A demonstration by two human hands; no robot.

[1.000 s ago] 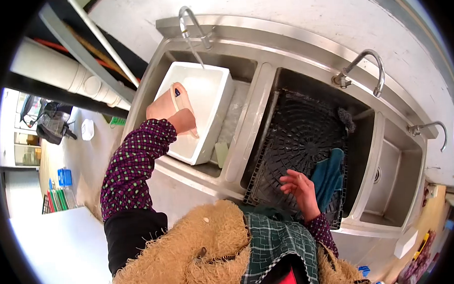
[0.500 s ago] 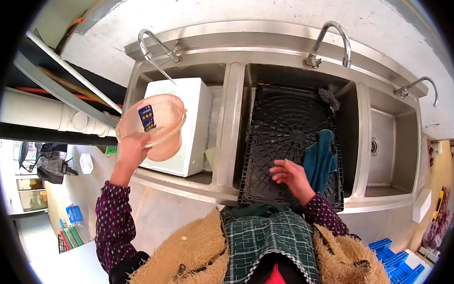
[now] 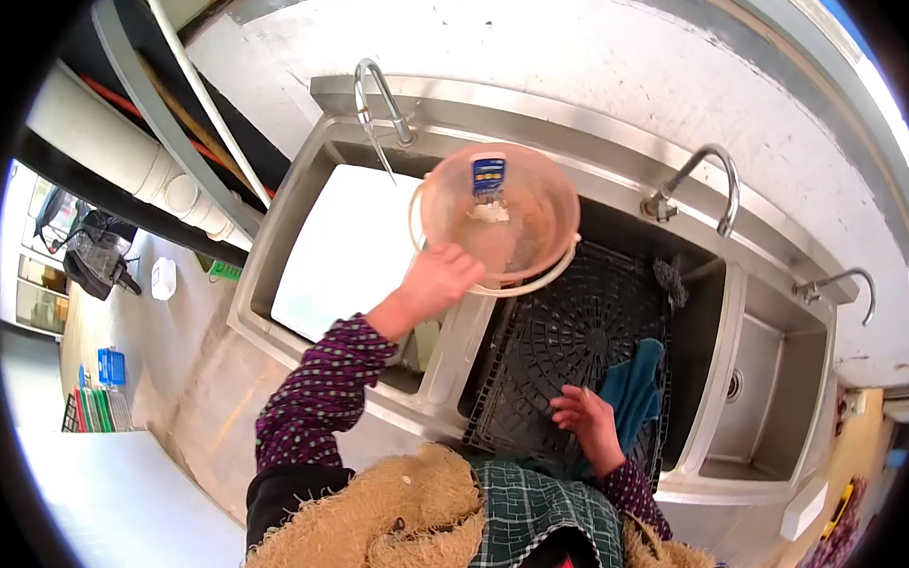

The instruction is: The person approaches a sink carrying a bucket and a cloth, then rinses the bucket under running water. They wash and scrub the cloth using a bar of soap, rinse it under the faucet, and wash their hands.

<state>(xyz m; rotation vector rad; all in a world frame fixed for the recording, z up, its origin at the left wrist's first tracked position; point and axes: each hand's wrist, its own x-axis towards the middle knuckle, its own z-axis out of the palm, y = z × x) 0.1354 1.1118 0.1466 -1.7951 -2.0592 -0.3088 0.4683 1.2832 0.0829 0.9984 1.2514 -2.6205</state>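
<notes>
My left hand (image 3: 439,283) grips the near rim of a translucent pink bucket (image 3: 542,216), raised over the divider between the left and middle sinks. The bucket has a blue label, a pale handle and some whitish matter inside. Behind and left of it, a white box (image 3: 343,253) sits in the left sink below a faucet (image 3: 380,111). My right hand (image 3: 589,419), fingers apart and holding nothing, is over a black plastic crate (image 3: 566,330) in the middle sink. Beside that hand a teal cloth (image 3: 636,383) lies on the crate.
A dark scrubber (image 3: 670,283) rests at the crate's right edge. Farther right is a small steel sink (image 3: 764,393) with its own faucet (image 3: 865,295). White pipes (image 3: 120,160) run at the upper left. A white surface (image 3: 122,506) stands at the lower left.
The bucket has come up out of the white box and moved right, over the sink divider, in my left hand. My right hand has stayed open near the teal cloth.
</notes>
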